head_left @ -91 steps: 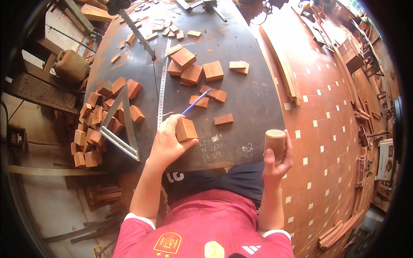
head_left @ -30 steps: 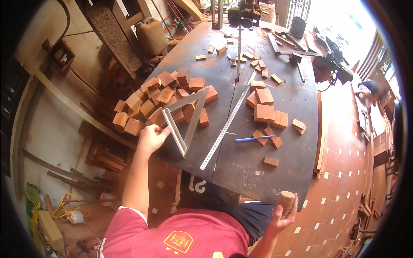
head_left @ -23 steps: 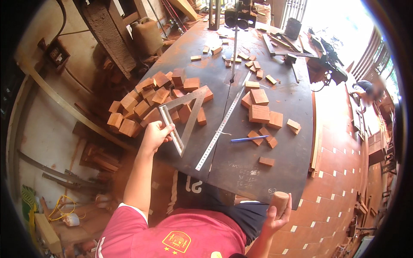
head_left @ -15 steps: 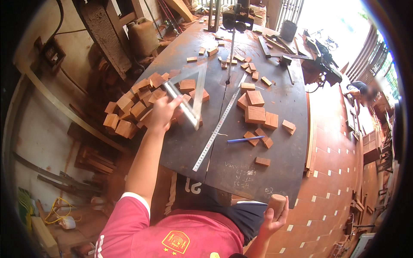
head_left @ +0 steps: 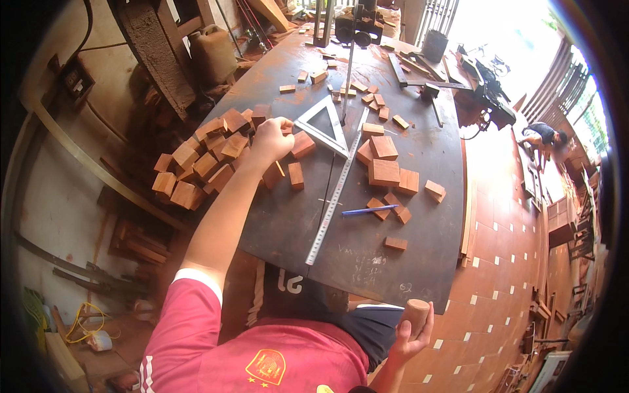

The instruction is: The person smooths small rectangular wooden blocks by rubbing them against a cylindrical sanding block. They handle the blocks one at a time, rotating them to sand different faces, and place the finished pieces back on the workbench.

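Observation:
My left hand [head_left: 274,139] is over the left part of the dark table, fingers loosely curled and slightly apart, with nothing seen in them. Just beyond its fingertips a silver triangle square [head_left: 335,139] lies across the table's slot, its left corner close to the hand. Its right edge meets a white measuring strip [head_left: 335,196] with markings. Reddish wooden blocks [head_left: 234,145] are heaped left of and under my left wrist; one block [head_left: 296,176] lies apart, right of the forearm. Low on the right, my right hand [head_left: 413,337] grips a rounded wooden block [head_left: 415,314] upright, clear of the table's front edge.
More wooden blocks [head_left: 384,172] sit right of the strip, with a blue pen [head_left: 370,210] nearer me. An upright saw blade [head_left: 350,72] crosses the table's far part. A metal try square [head_left: 401,72] lies far right. Another person [head_left: 545,134] works beyond, on the right.
My left hand has put the triangle square down further right, beside the strip, and let go of it. The strip's near end has shifted slightly right. My right hand still holds its wooden block.

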Demonstrator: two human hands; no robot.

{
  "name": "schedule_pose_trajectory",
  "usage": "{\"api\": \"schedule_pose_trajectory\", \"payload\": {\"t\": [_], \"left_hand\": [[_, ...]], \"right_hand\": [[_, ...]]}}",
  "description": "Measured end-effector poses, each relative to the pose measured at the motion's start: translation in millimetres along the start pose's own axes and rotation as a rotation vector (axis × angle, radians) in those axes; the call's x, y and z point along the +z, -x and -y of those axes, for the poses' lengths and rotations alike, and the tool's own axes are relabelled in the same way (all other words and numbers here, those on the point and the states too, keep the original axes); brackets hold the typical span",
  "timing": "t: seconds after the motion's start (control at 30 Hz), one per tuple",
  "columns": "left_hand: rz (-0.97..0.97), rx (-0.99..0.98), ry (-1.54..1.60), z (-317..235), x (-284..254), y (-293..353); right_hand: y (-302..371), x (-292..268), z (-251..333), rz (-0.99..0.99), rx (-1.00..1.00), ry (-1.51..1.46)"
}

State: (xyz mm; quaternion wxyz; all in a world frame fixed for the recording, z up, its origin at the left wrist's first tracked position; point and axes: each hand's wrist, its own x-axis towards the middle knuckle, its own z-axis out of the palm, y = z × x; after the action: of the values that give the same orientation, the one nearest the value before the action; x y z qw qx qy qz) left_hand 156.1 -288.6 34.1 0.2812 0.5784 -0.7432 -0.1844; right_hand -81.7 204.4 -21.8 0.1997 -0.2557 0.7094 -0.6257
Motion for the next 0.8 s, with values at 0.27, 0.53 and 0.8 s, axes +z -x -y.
{"api": "schedule_pose_trajectory", "payload": {"t": [0.27, 0.53, 0.8], "left_hand": [[0.304, -0.047, -0.371, -17.2, 16.3, -8.6], [0.073, 0.127, -0.050, -33.1, -7.6, 8.8], [0.528, 0.233, 0.668, -98.4, 1.1, 174.4]], "right_hand": [[-2.6, 12.5, -15.0, -0.013, -0.167, -0.021], [-2.6, 3.5, -11.1, -0.059, -0.160, 0.013], [-12.3, 15.8, 25.9, 0.028, -0.155, 0.018]]}}
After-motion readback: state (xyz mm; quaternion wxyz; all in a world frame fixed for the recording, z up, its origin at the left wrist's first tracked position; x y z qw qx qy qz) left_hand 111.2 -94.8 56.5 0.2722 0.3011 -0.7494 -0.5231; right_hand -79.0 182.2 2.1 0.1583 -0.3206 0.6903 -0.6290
